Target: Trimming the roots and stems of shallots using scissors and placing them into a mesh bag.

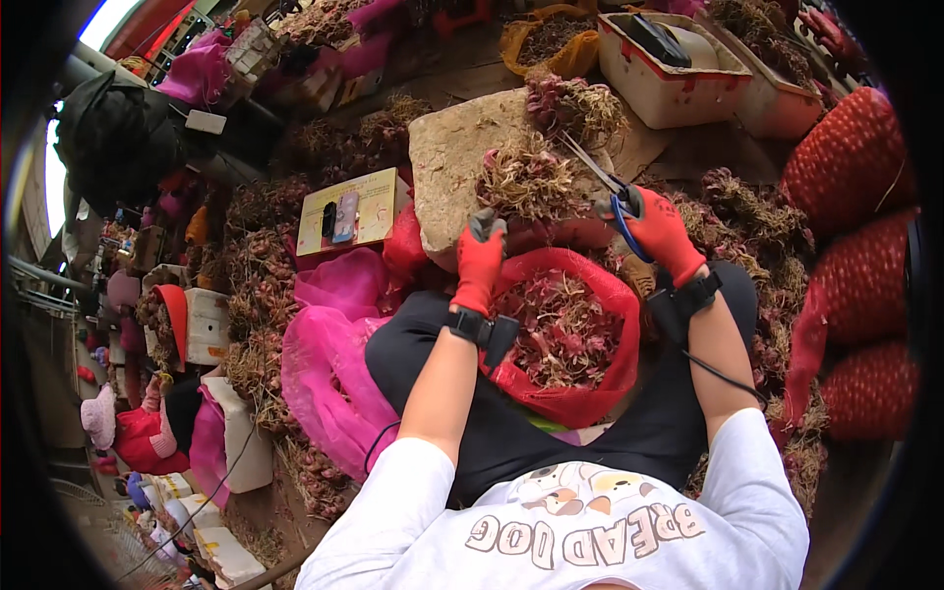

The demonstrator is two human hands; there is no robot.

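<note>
My right hand [661,234], in a red glove, grips scissors [623,202] with blue handles. Their blades point up and to the left, slightly apart, beside a bunch of shallots. My left hand [480,258], in a red glove with grey fingertips, is closed at the near edge of a pale block [454,138]. What its fingers hold, if anything, is too small to tell. Just beyond it, a bunch of shallots [531,182] with dry, straw-coloured strands lies on the block. Below both hands, between my legs, a red mesh bag [623,339] stands open, full of loose shallots [559,329].
Pink mesh [329,359] lies by my left leg, near a yellow box [369,202] bearing two phone-like devices. Heaped shallots [258,285] line the left, more [757,231] the right. Full red mesh sacks [855,157] are stacked far right. Foam boxes [629,93] stand behind. Other people [147,433] sit at left.
</note>
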